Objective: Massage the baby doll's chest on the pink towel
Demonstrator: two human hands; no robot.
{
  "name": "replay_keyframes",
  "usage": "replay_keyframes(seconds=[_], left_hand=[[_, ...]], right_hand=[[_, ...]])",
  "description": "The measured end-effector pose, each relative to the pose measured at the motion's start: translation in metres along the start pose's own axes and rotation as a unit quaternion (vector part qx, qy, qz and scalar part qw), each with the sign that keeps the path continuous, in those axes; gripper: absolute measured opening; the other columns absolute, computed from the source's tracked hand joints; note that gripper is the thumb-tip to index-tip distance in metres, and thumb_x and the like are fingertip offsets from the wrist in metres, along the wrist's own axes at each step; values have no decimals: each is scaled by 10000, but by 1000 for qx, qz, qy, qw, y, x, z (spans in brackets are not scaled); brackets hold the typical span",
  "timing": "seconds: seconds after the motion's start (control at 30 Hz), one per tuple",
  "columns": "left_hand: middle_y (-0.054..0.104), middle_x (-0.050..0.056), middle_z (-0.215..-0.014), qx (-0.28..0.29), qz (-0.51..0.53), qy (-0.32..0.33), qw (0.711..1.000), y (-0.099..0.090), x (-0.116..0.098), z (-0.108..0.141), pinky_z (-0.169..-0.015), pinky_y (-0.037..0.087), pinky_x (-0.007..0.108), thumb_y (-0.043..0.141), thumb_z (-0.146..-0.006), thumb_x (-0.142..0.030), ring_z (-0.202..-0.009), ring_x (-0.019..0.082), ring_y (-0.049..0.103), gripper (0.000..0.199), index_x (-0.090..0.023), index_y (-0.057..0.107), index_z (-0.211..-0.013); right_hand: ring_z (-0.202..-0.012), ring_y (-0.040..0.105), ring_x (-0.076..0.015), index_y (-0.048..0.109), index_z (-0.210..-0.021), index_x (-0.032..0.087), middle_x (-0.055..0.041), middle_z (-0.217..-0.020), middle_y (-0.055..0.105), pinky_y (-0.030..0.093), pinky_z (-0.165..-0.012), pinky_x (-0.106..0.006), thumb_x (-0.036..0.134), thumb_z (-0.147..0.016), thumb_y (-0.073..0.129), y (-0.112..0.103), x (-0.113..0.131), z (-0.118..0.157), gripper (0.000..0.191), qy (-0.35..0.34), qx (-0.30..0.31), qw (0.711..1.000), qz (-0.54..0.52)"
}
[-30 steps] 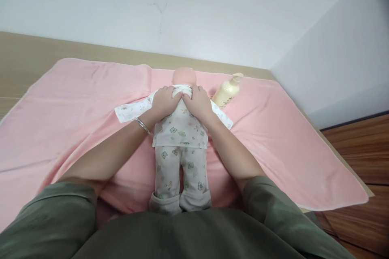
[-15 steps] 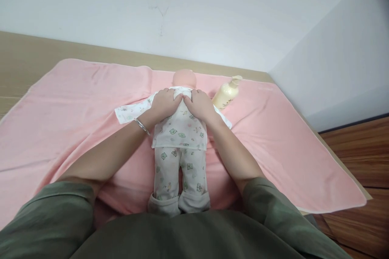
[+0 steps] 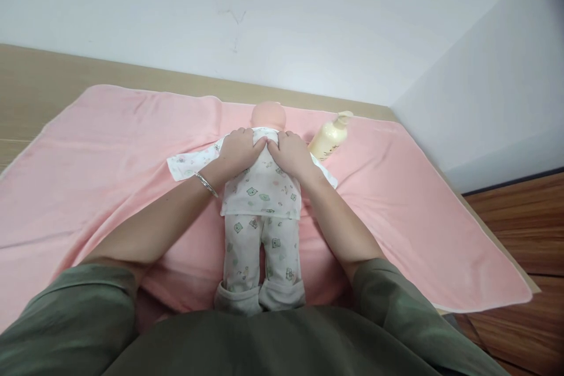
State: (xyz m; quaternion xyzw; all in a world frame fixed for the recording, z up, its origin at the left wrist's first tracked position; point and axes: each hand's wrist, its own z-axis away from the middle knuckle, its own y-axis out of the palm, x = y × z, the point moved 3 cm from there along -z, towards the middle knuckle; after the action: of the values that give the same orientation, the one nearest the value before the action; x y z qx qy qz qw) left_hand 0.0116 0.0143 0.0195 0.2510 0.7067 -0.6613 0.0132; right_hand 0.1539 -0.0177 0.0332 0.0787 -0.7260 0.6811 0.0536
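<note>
A baby doll [image 3: 263,194] in a white printed top and trousers lies on a pink blanket [image 3: 418,211], its head pointing away from me. No facial features show on its bare head. My left hand [image 3: 241,151] rests flat on the left side of the doll's upper back or chest, and my right hand [image 3: 291,154] lies on the other side. Both have their fingers spread over the cloth, with the thumb tips close together at the middle. The printed sleeves stretch out to either side, partly hidden under my wrists.
Just right of the doll's shoulder, a cream pump bottle [image 3: 326,137] lies tilted on the blanket. The wooden table top [image 3: 39,70] shows along the back, against a white wall. Brown wood panels [image 3: 524,223] stand at the right.
</note>
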Motion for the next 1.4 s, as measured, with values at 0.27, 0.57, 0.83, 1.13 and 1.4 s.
replay_keyframes(seconds=[0.27,0.57,0.83,1.13,1.4], left_hand=[[705,193,-1089,-5,4,-2,1000,-1,0,-1,-918,528,466,341,-1023,-508,-1043,348,661,511,-124,675,-1074],[697,220,-1114,-7,-9,-3,1000,-1,-1,0,-935,517,493,340,-1028,-508,-1058,374,653,542,-88,670,-1120],[699,216,-1084,-26,-33,-2,999,0,-2,1,-937,519,485,349,-1030,-450,-1059,368,647,491,-94,685,-1060],[673,259,-1167,1,-42,-9,999,-8,-10,6,-997,505,498,340,-1047,-415,-1146,392,613,515,-41,676,-1158],[638,251,-1071,-6,-27,24,999,-9,-14,16,-952,486,530,393,-1014,-364,-1106,401,569,424,-70,693,-1071]], right_hand=[[-1195,624,-377,626,-1302,41,-231,-1280,671,485,-1018,-470,427,-1083,294,2,-1,0,554,-4,-8,1000,-1],[-1177,625,-363,639,-1284,64,-225,-1263,677,486,-991,-447,440,-1081,310,0,-1,0,539,2,-1,1000,-11],[-1199,629,-365,632,-1311,68,-222,-1271,673,482,-999,-439,436,-1094,314,-3,2,1,533,9,5,1000,-4],[-1181,633,-350,683,-1249,67,-219,-1236,689,489,-995,-430,401,-1094,332,-4,5,2,509,10,-12,1000,12],[-1174,636,-345,701,-1235,65,-219,-1222,689,485,-988,-424,358,-1101,313,-2,8,2,505,9,-22,999,34]])
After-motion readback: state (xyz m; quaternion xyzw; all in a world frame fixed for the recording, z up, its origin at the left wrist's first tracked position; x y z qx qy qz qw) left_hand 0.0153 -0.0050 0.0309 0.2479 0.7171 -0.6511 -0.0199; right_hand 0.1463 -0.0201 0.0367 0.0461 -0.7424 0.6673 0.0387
